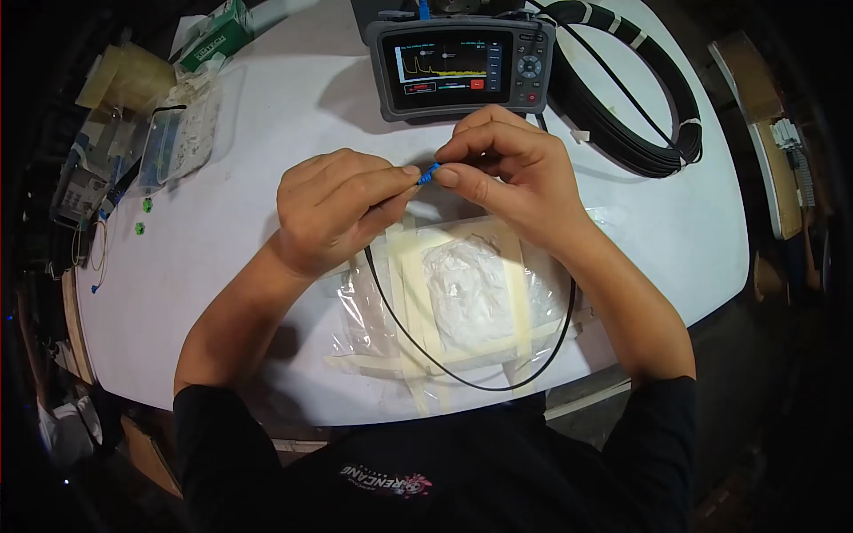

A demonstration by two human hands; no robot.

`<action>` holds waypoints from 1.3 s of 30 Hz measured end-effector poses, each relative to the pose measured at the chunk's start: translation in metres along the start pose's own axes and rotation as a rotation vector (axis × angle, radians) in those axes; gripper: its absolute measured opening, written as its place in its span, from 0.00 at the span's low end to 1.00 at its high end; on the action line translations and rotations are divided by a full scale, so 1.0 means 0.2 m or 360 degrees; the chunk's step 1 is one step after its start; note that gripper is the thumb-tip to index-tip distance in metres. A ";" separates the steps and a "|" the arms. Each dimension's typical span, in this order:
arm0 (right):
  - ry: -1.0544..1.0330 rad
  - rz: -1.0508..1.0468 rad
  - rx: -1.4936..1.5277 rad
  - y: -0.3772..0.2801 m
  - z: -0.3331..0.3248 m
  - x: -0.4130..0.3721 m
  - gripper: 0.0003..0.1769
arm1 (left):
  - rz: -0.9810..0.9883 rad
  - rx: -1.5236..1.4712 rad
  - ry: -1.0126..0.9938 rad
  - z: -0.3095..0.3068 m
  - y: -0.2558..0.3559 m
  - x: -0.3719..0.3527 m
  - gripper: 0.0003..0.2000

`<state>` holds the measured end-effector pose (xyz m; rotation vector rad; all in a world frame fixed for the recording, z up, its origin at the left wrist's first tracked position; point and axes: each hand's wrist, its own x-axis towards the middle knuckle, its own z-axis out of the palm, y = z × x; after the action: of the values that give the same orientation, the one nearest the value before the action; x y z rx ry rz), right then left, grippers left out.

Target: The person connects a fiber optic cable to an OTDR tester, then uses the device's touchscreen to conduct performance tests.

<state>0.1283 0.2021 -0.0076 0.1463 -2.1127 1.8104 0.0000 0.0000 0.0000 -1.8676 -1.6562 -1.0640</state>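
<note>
A small blue fibre-optic connector (428,174) is held up between my hands, over the middle of the table. My left hand (333,209) pinches its near-left end with thumb and forefinger. The thumb of my right hand (515,164) presses on the other end, with the forefinger bent above it; the fingers partly cover the connector. From under my left hand a thin black cable (418,346) hangs in a loop and rises towards my right forearm. Just beyond my hands stands a handheld optical tester (462,114), its lit screen showing a yellow trace with peaks.
Below my hands lies a taped clear plastic bag with white wipes (466,293). A coil of black cable (635,163) sits at the back right. On the left are a clear plastic box (200,142), two green caps (147,205), a thin yellow cord (104,235) and a green carton (218,40).
</note>
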 end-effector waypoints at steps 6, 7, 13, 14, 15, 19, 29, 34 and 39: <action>0.0025 0.0045 0.0072 0.00 0.00 0.01 0.09 | 0.0059 0.0101 0.0036 -0.01 -0.02 0.00 0.15; 0.0024 0.0044 0.0071 0.00 0.00 0.01 0.09 | 0.0079 0.0101 -0.0008 -0.03 -0.01 0.01 0.15; 0.0021 0.0048 0.0143 0.01 0.01 0.00 0.10 | 0.0150 0.0087 -0.0077 -0.04 0.01 0.03 0.16; 0.0020 0.0071 0.0149 0.01 0.01 0.00 0.10 | 0.0156 0.0088 -0.0084 -0.04 0.01 0.03 0.16; 0.0021 0.0070 0.0148 0.02 0.01 0.01 0.10 | 0.0158 0.0087 -0.0084 -0.04 0.01 0.03 0.16; 0.0006 0.0092 0.0168 0.01 0.01 0.01 0.10 | 0.0124 0.0082 -0.0073 -0.03 -0.01 0.03 0.15; 0.0071 -0.0497 -0.0928 0.00 0.00 0.01 0.14 | -0.0986 -0.0608 -0.0042 0.05 0.02 -0.02 0.07; 0.0216 -0.0664 -0.0830 -0.05 0.00 0.02 0.15 | -0.1663 -0.1181 -0.0196 0.02 0.08 0.03 0.07; 0.0156 -0.0805 -0.1012 -0.05 -0.05 0.03 0.13 | -0.2008 -0.1520 -0.0332 -0.02 0.09 0.10 0.11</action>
<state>0.1286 0.2117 0.0046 0.3741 -2.2084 0.8080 0.0166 0.0061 0.0198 -1.1342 -2.8609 -2.5428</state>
